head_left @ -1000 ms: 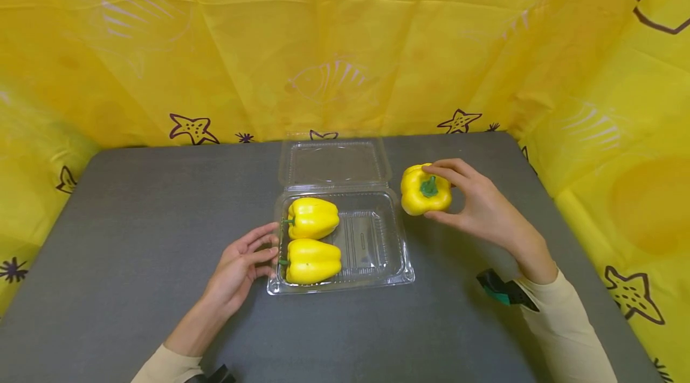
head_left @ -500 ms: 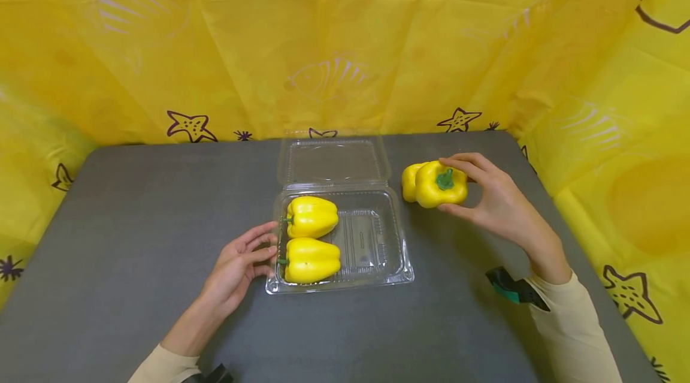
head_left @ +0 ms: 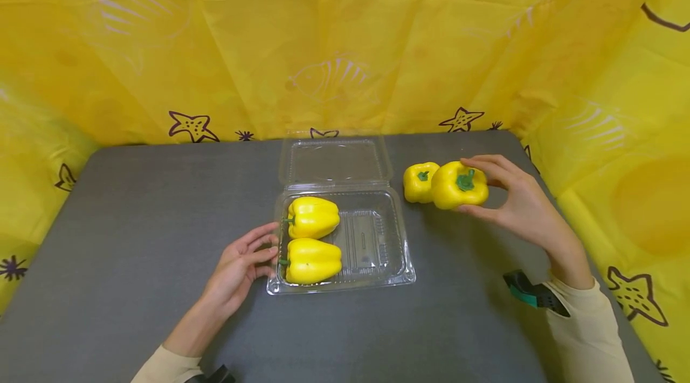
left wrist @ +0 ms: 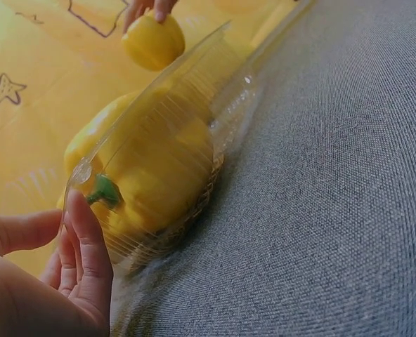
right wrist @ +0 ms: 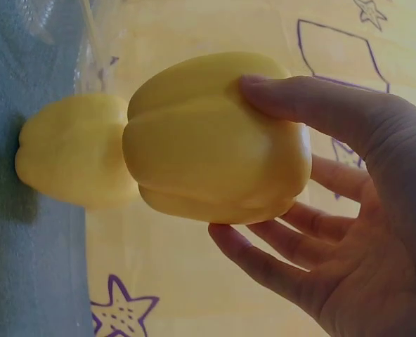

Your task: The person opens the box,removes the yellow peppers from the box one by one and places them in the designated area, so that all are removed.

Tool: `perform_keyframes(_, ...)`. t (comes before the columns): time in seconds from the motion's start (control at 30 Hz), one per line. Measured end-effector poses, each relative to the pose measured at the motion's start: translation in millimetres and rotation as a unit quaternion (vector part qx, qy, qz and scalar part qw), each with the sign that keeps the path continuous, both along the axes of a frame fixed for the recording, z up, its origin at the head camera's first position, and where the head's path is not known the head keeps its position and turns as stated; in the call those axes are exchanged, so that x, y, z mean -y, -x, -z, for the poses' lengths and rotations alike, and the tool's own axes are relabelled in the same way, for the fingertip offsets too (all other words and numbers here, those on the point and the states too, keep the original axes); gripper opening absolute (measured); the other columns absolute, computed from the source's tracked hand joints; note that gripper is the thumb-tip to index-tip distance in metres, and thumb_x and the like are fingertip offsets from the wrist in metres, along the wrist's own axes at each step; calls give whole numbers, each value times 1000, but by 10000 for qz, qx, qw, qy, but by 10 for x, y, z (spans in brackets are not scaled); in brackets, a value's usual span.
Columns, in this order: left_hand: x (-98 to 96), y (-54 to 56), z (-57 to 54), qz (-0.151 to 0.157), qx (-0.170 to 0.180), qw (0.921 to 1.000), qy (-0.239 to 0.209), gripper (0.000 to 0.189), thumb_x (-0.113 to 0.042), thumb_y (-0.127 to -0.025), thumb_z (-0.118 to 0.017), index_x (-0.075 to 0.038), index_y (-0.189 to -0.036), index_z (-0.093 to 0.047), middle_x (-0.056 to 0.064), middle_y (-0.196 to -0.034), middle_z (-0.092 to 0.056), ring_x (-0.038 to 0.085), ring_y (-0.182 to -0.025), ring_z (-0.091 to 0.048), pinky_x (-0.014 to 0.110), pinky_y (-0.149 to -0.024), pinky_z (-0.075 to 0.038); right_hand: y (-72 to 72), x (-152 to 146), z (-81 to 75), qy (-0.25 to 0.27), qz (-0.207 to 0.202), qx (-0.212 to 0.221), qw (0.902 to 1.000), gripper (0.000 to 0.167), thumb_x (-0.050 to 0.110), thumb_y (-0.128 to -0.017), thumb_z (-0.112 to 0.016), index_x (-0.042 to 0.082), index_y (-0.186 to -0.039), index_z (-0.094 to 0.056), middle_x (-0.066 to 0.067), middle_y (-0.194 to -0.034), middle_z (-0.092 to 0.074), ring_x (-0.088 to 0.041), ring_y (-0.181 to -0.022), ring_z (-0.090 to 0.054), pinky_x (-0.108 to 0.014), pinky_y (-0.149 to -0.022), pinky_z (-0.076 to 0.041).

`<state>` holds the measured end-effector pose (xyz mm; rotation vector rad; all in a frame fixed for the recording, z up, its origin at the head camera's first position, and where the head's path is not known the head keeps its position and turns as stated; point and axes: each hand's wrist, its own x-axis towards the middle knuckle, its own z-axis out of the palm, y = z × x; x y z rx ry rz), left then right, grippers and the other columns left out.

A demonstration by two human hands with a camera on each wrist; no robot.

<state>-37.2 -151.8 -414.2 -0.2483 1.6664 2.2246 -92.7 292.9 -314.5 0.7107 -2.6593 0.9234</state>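
Note:
My right hand [head_left: 523, 197] holds a yellow bell pepper [head_left: 457, 186] with a green stem, raised above the table at the right. The right wrist view shows the thumb on one side of this held pepper [right wrist: 211, 140] and fingers on the other. Just left of it a second pepper [head_left: 418, 185] stands upright on the table, partly overlapped. My left hand [head_left: 237, 266] pinches the left rim of a clear plastic clamshell container [head_left: 401, 245]. Two more peppers lie inside along its left side, the far one [head_left: 312, 217] behind the near one [head_left: 312, 261], stems pointing left.
The container's clear lid [head_left: 334, 164] lies folded back toward the rear of the grey table [head_left: 162, 221]. Yellow cloth [head_left: 345, 41] printed with starfish and fish hangs behind the table and along both sides.
My right hand has moved right with the pepper it holds, and the standing pepper behind it has come into view. The left hand and the container have stayed in place.

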Motion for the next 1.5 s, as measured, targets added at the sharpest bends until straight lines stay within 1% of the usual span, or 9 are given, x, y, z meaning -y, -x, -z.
perform_keyframes(0.4, 3, -11, 5, 15, 14, 10000, -55, 55, 2, -92, -61, 3, -143, -40, 1, -101, -61, 12, -76, -59, 25, -61, -56, 16, -224, -54, 74, 199, 306, 9993, 76, -2, -64, -89, 7, -133, -58, -10, -127, -55, 7, -113, -46, -1, -89, -38)
perform_keyframes(0.63, 6, 0, 1, 34, 25, 10000, 15, 56, 1, -93, -61, 3, -144, -39, 2, -102, -61, 12, -76, -59, 26, -62, -56, 38, -319, 19, 90, 297, 423, 9986, 76, -2, -65, -89, 6, -134, -58, -11, -126, -54, 5, -114, -44, 1, -88, -37)
perform_keyframes(0.73, 5, 2, 0, 26, 30, 10000, -13, 55, 1, -93, -61, 2, -143, -39, 2, -102, -61, 12, -76, -59, 26, -62, -56, 80, -360, 83, -3, 369, 447, 9983, 75, 0, -67, -88, 6, -134, -58, -11, -127, -55, -2, -114, -47, 2, -87, -36)
perform_keyframes(0.83, 4, 3, 0, 41, 24, 10000, -71, 55, 1, -93, -61, 2, -143, -39, 2, -102, -61, 12, -76, -59, 25, -62, -56, 138, -404, 160, -168, 484, 487, 9975, 73, 2, -68, -88, 6, -135, -57, -12, -128, -54, -17, -114, -51, 2, -87, -36)
perform_keyframes(0.93, 3, 6, 2, 66, 5, 9999, -126, 54, 1, -93, -61, 2, -143, -39, 2, -102, -61, 12, -76, -59, 25, -61, -56, 181, -439, 225, -270, 578, 590, 9962, 72, 4, -70, -88, 5, -135, -57, -15, -128, -53, -30, -114, -51, -13, -92, -46)
perform_keyframes(1.03, 2, 8, 5, 80, -23, 9999, -147, 54, 1, -93, -60, 2, -143, -39, 2, -101, -61, 12, -75, -59, 25, -61, -55, 201, -459, 264, -301, 633, 687, 9952, 71, 7, -71, -87, 5, -135, -56, -15, -129, -53, -33, -115, -51, -31, -91, -49)
perform_keyframes(1.2, 4, 5, 18, 76, -56, 9998, -152, 53, 1, -93, -60, 2, -142, -40, 2, -101, -60, 12, -75, -58, 25, -61, -55, 250, -475, 342, -423, 500, 565, 9963, 71, 6, -71, -87, 3, -135, -56, -18, -127, -53, -35, -114, -51, -30, -91, -52)
perform_keyframes(1.33, 6, -3, 24, 75, -59, 9999, -138, 53, 1, -93, -61, 1, -142, -41, 1, -101, -60, 12, -75, -58, 25, -61, -55, 295, -495, 416, -513, 303, 448, 9972, 71, 4, -71, -87, -1, -134, -55, -21, -126, -52, -41, -112, -52, -53, -85, -48)
perform_keyframes(1.5, 13, -17, 24, 52, -25, 10000, -49, 53, 0, -93, -60, 1, -142, -40, 1, -101, -61, 12, -75, -58, 25, -61, -55, 350, -479, 476, -446, 258, 644, 9966, 70, 6, -73, -86, 0, -135, -54, -20, -129, -53, -40, -115, -52, -55, -85, -49)
